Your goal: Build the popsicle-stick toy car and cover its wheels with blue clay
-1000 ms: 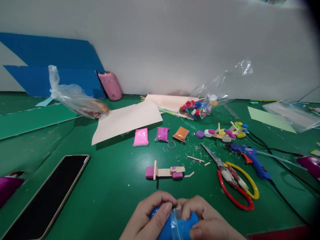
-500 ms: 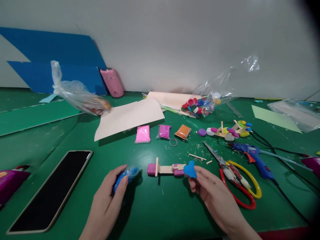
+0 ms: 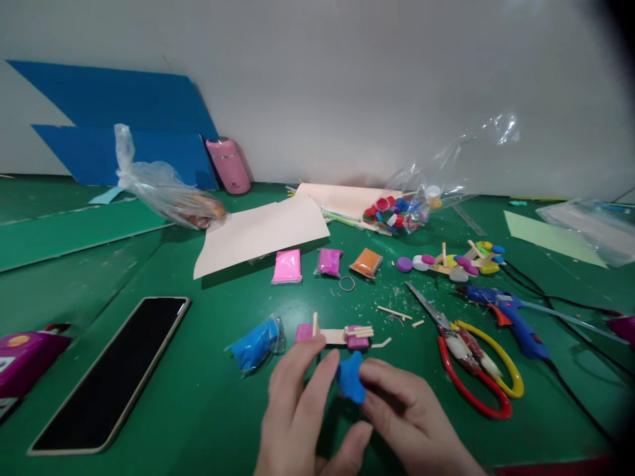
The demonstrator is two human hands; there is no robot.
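Between the fingertips of my right hand [image 3: 407,413] is a lump of blue modelling clay [image 3: 352,378]. My left hand [image 3: 310,410] is beside it with fingers and thumb apart, the forefinger close to the clay's left edge; whether they touch I cannot tell. Just beyond both hands lies a small craft-stick model [image 3: 331,336] with a pink block at each end and short wooden sticks on top. My left fingers hide part of its near side. A crumpled clear packet of blue clay [image 3: 255,345] rests left of the model.
Red-and-yellow-handled scissors [image 3: 466,357] and a blue glue gun [image 3: 510,314] with a cable lie at right. A phone [image 3: 112,373] is at left. Packets of pink [image 3: 287,266], purple [image 3: 329,262] and orange clay [image 3: 366,263] lie behind the model, near a bag of bottle caps [image 3: 401,213].
My left hand has let go of the blue clay packet, now on the table, and moved right. My right hand has brought the blue clay lump left and nearer to me.
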